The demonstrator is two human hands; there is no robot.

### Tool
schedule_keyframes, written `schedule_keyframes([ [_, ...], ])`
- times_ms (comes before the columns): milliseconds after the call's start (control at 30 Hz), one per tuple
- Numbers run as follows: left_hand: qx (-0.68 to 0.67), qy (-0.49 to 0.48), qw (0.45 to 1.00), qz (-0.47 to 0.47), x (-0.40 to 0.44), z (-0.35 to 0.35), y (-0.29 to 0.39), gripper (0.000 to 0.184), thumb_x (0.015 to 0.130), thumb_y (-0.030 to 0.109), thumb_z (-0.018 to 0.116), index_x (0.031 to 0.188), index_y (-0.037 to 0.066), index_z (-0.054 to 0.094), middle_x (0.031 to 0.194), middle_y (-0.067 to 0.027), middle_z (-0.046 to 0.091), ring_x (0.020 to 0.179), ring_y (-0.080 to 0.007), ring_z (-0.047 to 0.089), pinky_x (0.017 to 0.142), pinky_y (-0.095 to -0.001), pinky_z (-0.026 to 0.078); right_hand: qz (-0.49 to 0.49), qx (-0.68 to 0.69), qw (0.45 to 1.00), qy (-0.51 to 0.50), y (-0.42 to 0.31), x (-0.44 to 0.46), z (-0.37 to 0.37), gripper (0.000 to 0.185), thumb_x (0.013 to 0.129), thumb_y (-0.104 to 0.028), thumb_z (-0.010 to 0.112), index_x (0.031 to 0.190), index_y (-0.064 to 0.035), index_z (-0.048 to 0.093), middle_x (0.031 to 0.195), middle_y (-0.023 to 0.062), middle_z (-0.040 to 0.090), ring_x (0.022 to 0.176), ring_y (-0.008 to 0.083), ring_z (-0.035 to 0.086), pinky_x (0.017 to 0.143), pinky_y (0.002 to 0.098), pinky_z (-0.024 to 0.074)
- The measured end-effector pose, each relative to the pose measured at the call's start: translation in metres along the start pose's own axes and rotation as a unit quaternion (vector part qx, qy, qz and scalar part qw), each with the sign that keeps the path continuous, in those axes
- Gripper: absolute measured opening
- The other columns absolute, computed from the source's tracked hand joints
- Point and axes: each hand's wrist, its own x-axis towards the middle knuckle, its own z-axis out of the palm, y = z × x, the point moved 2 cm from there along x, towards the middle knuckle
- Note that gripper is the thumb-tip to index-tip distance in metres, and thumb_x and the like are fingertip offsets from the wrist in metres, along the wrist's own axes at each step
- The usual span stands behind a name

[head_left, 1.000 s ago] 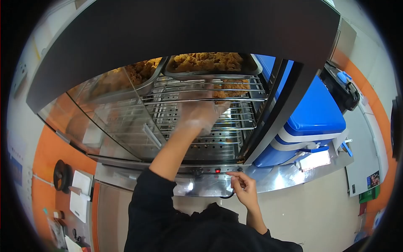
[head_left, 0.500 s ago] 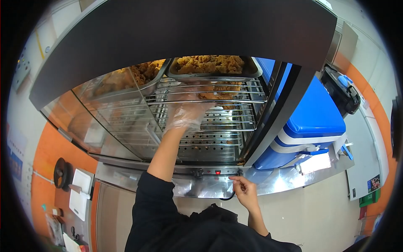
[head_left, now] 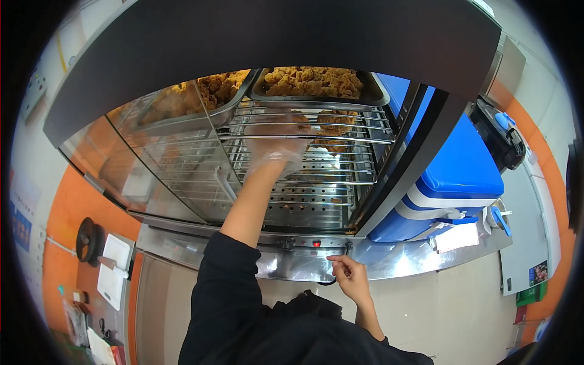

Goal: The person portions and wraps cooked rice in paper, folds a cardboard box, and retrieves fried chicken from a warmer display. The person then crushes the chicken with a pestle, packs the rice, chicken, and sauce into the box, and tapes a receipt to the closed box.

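My left hand [head_left: 277, 146], in a clear plastic glove, reaches into a glass-fronted food warmer [head_left: 292, 230]. It is under the bars of an upper wire rack [head_left: 359, 129], which partly cover its fingers, so I cannot see whether they hold anything. Just right of the fingertips lie pieces of fried chicken [head_left: 336, 123], seen through the bars. My bare right hand [head_left: 351, 278] hangs before the warmer's front edge, near a red-lit switch [head_left: 317, 244]. Its index finger extends, the others bend loosely, and nothing is in it.
Metal trays of fried chicken [head_left: 313, 82] stand on the warmer's top level. A sliding glass pane [head_left: 164, 158] covers its left side. To the right sits a blue cooler box [head_left: 459, 164]. Lower left, a knife [head_left: 114, 266] lies on a white cutting board [head_left: 111, 286].
My left hand has gone deeper into the warmer, and more of the fried chicken right of it shows. The right hand has stayed almost in place. The view has shifted slightly.
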Motion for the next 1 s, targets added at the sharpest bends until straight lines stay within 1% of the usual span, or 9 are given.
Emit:
schedule_keyframes([
  [133, 0.051, -0.018, 0.996, 0.067, -0.006, -0.013, 0.034, 0.057, 0.078, 0.044, 0.067, 0.122, 0.008, 0.060, 0.121, -0.0132, 0.062, 0.116, -0.0298, 0.058, 0.105, -0.0462, 0.042, 0.003, -0.006, 1.000, 0.010, -0.002, 0.000, 0.000, 0.018, 0.093, -0.007, 0.058, 0.105, -0.0022, 0.070, 0.061, -0.0001, 0.057, 0.055, 0.0039, 0.050, 0.051, 0.0216, 0.0401],
  [233, -0.072, -0.079, 0.987, 0.117, -0.001, -0.010, 0.064, 0.058, 0.079, 0.050, 0.068, 0.118, 0.007, 0.063, 0.117, -0.0143, 0.063, 0.115, -0.0310, 0.058, 0.101, -0.0449, 0.045, 0.002, -0.029, 1.000, 0.007, -0.005, 0.000, 0.001, 0.018, 0.093, -0.007, 0.058, 0.105, -0.0021, 0.070, 0.061, 0.0000, 0.057, 0.056, 0.0042, 0.051, 0.051, 0.0219, 0.0402],
  [333, -0.042, 0.027, 0.990, 0.128, 0.007, 0.013, 0.083, 0.049, 0.082, 0.041, 0.065, 0.117, 0.007, 0.063, 0.117, -0.0173, 0.063, 0.115, -0.0342, 0.058, 0.101, -0.0481, 0.044, -0.005, -0.040, 0.999, -0.006, -0.004, -0.001, 0.002, 0.018, 0.095, -0.009, 0.058, 0.106, -0.0025, 0.070, 0.063, -0.0018, 0.057, 0.056, 0.0031, 0.050, 0.051, 0.0206, 0.0380],
  [400, -0.088, -0.161, 0.982, 0.044, 0.016, 0.022, 0.088, 0.052, 0.091, 0.026, 0.051, 0.137, 0.003, 0.045, 0.144, -0.0236, 0.039, 0.135, -0.0392, 0.038, 0.113, -0.0585, 0.025, -0.010, -0.031, 0.999, -0.004, -0.005, -0.003, 0.004, 0.018, 0.095, -0.009, 0.058, 0.106, -0.0026, 0.070, 0.063, -0.0017, 0.058, 0.056, 0.0033, 0.050, 0.051, 0.0206, 0.0383],
  [567, -0.113, -0.164, 0.975, 0.101, 0.008, 0.026, 0.085, 0.047, 0.090, 0.020, 0.050, 0.134, 0.003, 0.046, 0.139, -0.0218, 0.045, 0.132, -0.0412, 0.040, 0.110, -0.0600, 0.028, 0.002, -0.043, 0.999, 0.016, 0.006, -0.012, 0.002, 0.019, 0.091, -0.008, 0.060, 0.106, -0.0045, 0.071, 0.062, 0.0036, 0.059, 0.056, 0.0067, 0.053, 0.052, 0.0228, 0.0416],
  [667, -0.127, -0.083, 0.974, 0.166, -0.014, 0.043, 0.082, 0.044, 0.089, 0.018, 0.051, 0.130, 0.002, 0.049, 0.137, -0.0217, 0.048, 0.130, -0.0412, 0.042, 0.106, -0.0584, 0.033, 0.005, -0.045, 0.999, 0.016, 0.009, -0.015, 0.000, 0.019, 0.091, -0.008, 0.060, 0.107, -0.0053, 0.071, 0.063, 0.0044, 0.061, 0.056, 0.0080, 0.055, 0.052, 0.0232, 0.0425],
  [733, -0.006, 0.131, 0.962, 0.238, -0.039, 0.005, 0.086, 0.046, 0.085, 0.017, 0.056, 0.128, 0.003, 0.052, 0.133, -0.0213, 0.049, 0.124, -0.0406, 0.045, 0.102, -0.0563, 0.037, 0.009, -0.058, 0.998, 0.014, 0.008, -0.016, 0.000, 0.019, 0.091, -0.009, 0.060, 0.107, -0.0058, 0.071, 0.065, 0.0056, 0.063, 0.056, 0.0088, 0.056, 0.052, 0.0242, 0.0433],
  [833, 0.031, 0.157, 0.967, 0.200, -0.071, -0.034, 0.091, 0.057, 0.071, 0.010, 0.063, 0.126, 0.003, 0.053, 0.120, -0.0155, 0.055, 0.105, -0.0340, 0.054, 0.096, -0.0436, 0.044, 0.024, -0.068, 0.997, 0.000, 0.007, -0.015, 0.003, 0.019, 0.092, -0.009, 0.060, 0.107, -0.0061, 0.070, 0.067, 0.0072, 0.064, 0.055, 0.0100, 0.057, 0.053, 0.0251, 0.0441],
  [1000, -0.123, 0.126, 0.961, 0.214, -0.137, -0.071, 0.063, 0.065, 0.064, 0.002, 0.068, 0.127, 0.004, 0.052, 0.124, -0.0148, 0.054, 0.110, -0.0344, 0.054, 0.097, -0.0459, 0.044, -0.004, -0.101, 0.994, -0.029, 0.002, -0.012, 0.009, 0.019, 0.091, -0.010, 0.060, 0.107, -0.0061, 0.070, 0.070, 0.0097, 0.066, 0.057, 0.0152, 0.063, 0.056, 0.0283, 0.0485],
])
